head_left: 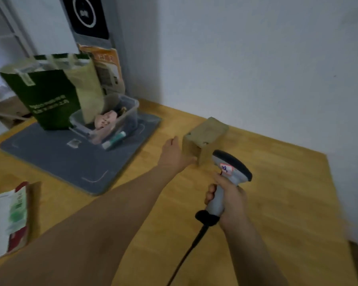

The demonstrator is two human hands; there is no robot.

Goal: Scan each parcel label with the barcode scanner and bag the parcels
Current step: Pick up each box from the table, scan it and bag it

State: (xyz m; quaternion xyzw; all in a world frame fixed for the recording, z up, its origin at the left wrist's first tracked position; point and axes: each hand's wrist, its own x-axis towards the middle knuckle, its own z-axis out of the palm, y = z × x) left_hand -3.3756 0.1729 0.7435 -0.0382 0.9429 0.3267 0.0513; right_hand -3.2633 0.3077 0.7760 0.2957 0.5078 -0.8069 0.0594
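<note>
Head view.
- Cardboard parcel (205, 139): small brown box, on wooden desk (287, 213) near the wall.
- Left hand (175, 155): fingers extended, tips touching the parcel's near side, grasping nothing.
- Right hand (229, 203): clenched round the handle of the grey barcode scanner (230, 171), just beside the parcel; black cable (186, 254) trailing.
- Green paper bag (48, 98): upright on grey mat (66, 162), beside clear plastic bin (124, 118).

Small brown parcel (206, 139) lying flat, grey corded scanner (234, 172) just beside, green bag (48, 98) upright
</note>
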